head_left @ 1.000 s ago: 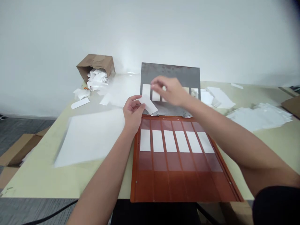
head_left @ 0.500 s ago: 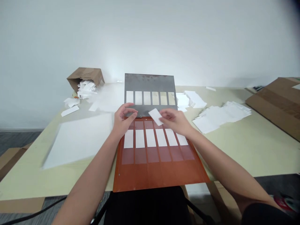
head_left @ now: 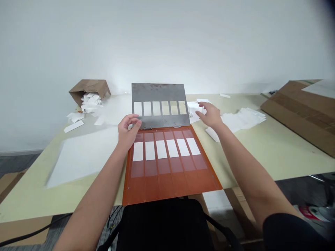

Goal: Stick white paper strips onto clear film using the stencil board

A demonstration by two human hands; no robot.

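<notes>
White cards lie in a spaced row on the orange board — presumably to stay aligned. By its upper-left corner the left hand half-curls, seemingly empty; beyond its upper-right corner — near a paper pile — the right hand spreads, nothing visibly held.

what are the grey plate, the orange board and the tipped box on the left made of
Grey plate: probably metal, dull, with blotchy stains along its top edge.
Orange board: perhaps plastic, judging by its smooth, faintly glossy surface.
Tipped box: likely cardboard, matte brown, with thin walls.
</notes>
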